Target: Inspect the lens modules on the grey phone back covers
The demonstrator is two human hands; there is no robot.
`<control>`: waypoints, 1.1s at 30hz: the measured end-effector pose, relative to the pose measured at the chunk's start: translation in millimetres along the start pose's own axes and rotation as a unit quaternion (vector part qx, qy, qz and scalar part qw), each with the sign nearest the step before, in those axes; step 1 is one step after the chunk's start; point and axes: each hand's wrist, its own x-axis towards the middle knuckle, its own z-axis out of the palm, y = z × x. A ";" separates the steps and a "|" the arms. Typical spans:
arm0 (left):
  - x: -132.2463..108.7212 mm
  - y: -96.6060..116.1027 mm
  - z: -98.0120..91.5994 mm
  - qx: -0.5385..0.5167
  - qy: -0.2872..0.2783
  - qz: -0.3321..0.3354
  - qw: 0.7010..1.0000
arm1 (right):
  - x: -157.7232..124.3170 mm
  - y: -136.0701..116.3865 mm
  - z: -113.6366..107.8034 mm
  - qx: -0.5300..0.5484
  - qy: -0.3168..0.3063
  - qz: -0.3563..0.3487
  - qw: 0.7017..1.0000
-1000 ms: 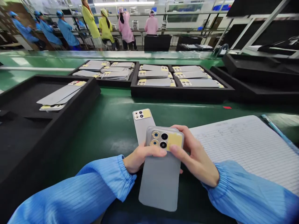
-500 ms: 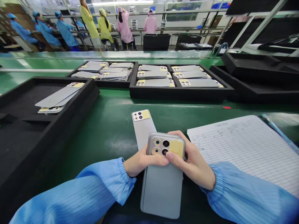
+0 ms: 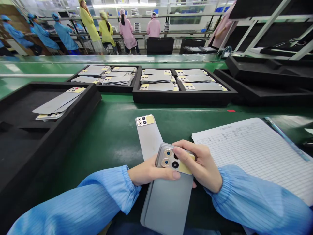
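Note:
A small stack of grey phone back covers (image 3: pixel 168 202) is held between my two hands, camera end up and tilted. My left hand (image 3: pixel 153 171) grips it from the left side, thumb lying across the top cover below the lenses. From the right, my right hand (image 3: pixel 199 163) closes over the upper corner, its thumb and finger on the camera plate and partly hiding the lenses and the yellow film. Just beyond the stack a single phone back cover (image 3: pixel 149 135) lies on the green table (image 3: pixel 114 130), its lower end hidden behind my hands.
Black foam trays (image 3: pixel 183 97) with piles of covers stand along the back. Another tray (image 3: pixel 80 112) at left holds a few covers. Stacked black trays (image 3: pixel 264 94) sit at right. A ruled form (image 3: pixel 244 143) with a pen (image 3: pixel 286 138) lies right. Several people work beyond.
My right hand has shifted up over the camera plate, its thumb leaving the spot beside my left thumb. The held stack has tilted, its lower end moving left.

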 end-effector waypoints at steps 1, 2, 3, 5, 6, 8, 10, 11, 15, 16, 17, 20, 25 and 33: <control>-0.3 -0.2 -0.3 -0.002 0.006 -0.007 1.000 | -0.3 1.0 -0.3 0.005 -0.002 -0.005 1.000; -0.6 -0.5 -0.7 -0.005 0.011 -0.013 1.000 | -0.5 1.9 -0.6 0.009 -0.005 -0.006 1.000; -0.8 -0.8 -1.0 -0.007 0.015 -0.017 1.000 | -0.7 2.7 -0.9 0.011 -0.008 -0.004 1.000; -1.2 -1.4 -1.1 -0.008 0.018 -0.021 1.000 | -0.9 3.5 -1.5 0.013 -0.016 0.006 1.000; -1.4 -1.5 -1.0 -0.010 0.019 -0.023 1.000 | -0.9 3.6 -1.8 0.011 -0.018 0.010 1.000; -1.9 -1.6 -0.4 -0.014 0.023 -0.024 0.999 | -0.6 3.7 -2.3 0.010 -0.022 0.014 1.000; -2.4 -1.7 0.1 -0.020 0.030 -0.026 0.999 | -0.1 3.7 -2.7 0.009 -0.024 0.011 1.000; -2.5 -1.6 0.2 -0.022 0.032 -0.028 0.999 | 0.0 3.6 -2.9 0.009 -0.025 0.010 1.000; -2.4 -1.0 0.8 -0.009 0.026 -0.030 0.999 | -0.2 2.6 -3.3 0.031 -0.035 0.021 0.999; -2.3 -0.8 0.9 -0.003 0.026 -0.026 0.999 | -0.3 2.4 -3.2 0.044 -0.036 0.029 0.998; -2.2 -0.5 0.9 0.003 0.027 -0.018 0.999 | -0.2 2.4 -3.1 0.062 -0.035 0.040 0.997; -2.7 -0.4 -0.3 0.010 0.065 0.019 0.998 | 1.3 4.4 -2.1 0.113 -0.034 0.049 0.992; -4.6 -3.4 -4.8 0.005 0.186 0.073 0.980 | 4.9 10.5 -1.3 0.091 -0.015 -0.010 0.996; -0.5 -3.9 -4.6 -0.095 0.224 0.092 0.966 | 8.9 10.7 -6.7 0.069 -0.013 0.034 0.997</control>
